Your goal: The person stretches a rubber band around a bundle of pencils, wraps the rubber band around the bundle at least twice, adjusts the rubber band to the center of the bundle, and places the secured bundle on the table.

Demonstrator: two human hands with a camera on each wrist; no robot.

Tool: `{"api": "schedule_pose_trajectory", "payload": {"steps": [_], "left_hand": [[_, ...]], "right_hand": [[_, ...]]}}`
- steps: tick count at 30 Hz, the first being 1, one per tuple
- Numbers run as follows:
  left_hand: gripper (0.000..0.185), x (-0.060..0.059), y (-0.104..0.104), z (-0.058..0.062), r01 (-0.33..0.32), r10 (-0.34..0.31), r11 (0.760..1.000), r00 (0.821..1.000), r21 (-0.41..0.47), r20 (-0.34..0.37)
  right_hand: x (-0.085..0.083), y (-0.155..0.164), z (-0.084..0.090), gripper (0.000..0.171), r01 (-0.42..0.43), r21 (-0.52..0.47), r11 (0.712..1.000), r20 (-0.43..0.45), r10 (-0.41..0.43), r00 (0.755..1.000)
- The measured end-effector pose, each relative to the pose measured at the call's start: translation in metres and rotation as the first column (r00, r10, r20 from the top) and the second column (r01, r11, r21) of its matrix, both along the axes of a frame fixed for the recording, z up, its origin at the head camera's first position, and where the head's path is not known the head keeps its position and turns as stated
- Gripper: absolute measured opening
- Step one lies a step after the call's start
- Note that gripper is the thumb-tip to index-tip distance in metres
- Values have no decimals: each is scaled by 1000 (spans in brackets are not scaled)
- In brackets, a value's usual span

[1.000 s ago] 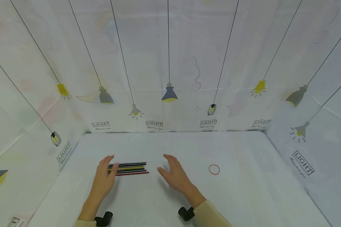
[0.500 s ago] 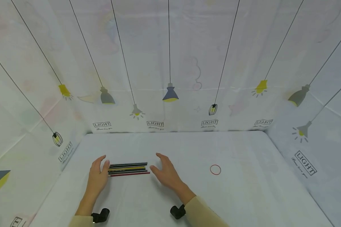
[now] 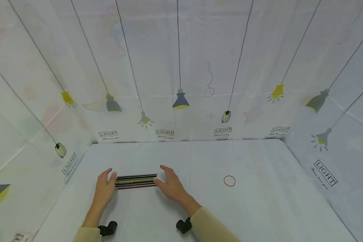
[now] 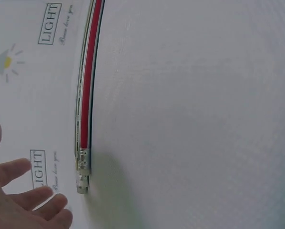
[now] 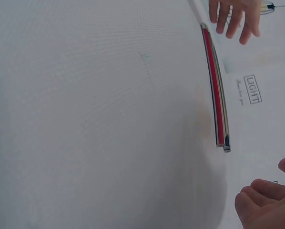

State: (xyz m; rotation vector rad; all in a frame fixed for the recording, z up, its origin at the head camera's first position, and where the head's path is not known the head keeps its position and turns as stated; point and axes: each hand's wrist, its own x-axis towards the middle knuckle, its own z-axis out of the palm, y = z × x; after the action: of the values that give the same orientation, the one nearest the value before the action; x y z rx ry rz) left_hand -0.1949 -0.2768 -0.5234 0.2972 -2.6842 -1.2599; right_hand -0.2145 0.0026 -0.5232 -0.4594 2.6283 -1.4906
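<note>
Row of thin pencils, black, yellow and red (image 3: 135, 181), laid side by side lengthwise on the white cloth-covered tabletop (image 3: 260, 208), left of centre; metal-ferruled ends show in the left wrist view (image 4: 83, 164). Left hand (image 3: 104, 188): at the row's left end, fingers (image 4: 23, 200) straight and loosely spread, holding nothing. Right hand (image 3: 169, 186): at the row's right end, fingers relaxed and spread, gripping nothing. Thin red rubber band (image 3: 229, 180): flat on the tabletop, well apart to the right.
</note>
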Motion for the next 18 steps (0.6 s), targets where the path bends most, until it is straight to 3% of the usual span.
{"api": "schedule_pose_trajectory", "payload": {"steps": [6, 13, 18], "left_hand": [[61, -5, 0, -2, -24, 22, 998, 999, 64, 42], [62, -8, -1, -1, 21, -29, 994, 996, 103, 84], [64, -10, 3, -6, 12, -30, 990, 992, 144, 122]], "right_hand": [[-1, -5, -4, 66, -28, 8, 1000, 2, 28, 1000], [0, -14, -3, 66, -48, 25, 999, 13, 47, 999], [-2, -19, -9, 66, -62, 43, 997, 17, 61, 998]]}}
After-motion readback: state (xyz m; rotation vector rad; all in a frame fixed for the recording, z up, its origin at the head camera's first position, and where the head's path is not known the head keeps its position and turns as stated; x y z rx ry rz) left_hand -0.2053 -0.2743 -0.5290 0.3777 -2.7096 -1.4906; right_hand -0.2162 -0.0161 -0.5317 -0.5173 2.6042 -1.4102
